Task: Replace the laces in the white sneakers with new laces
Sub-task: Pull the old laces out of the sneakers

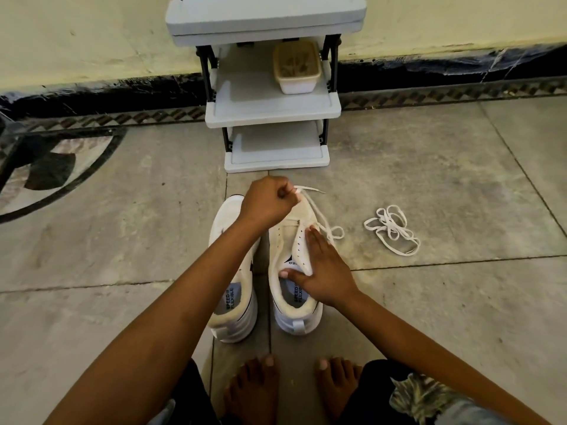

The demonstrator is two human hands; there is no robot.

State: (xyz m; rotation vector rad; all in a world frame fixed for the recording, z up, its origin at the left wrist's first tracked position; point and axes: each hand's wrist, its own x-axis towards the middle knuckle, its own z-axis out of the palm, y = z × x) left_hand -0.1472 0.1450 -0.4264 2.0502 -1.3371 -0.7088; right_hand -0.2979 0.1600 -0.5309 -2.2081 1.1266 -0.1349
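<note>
Two white sneakers stand side by side on the floor, toes pointing away from me. My left hand (267,201) reaches over the left sneaker (233,280) and pinches the end of a white lace (319,214) above the toe of the right sneaker (291,240). That lace runs loosely down the right side of the right sneaker. My right hand (322,268) lies flat on the right sneaker's eyelet flap, thumb at the collar, fingers straight. A loose bundle of white laces (392,230) lies on the floor to the right.
A small white shelf rack (273,108) stands against the wall just beyond the sneakers, with a plastic tub (297,67) on its middle shelf. My bare feet (291,388) are at the bottom. Tiled floor spreads left and right.
</note>
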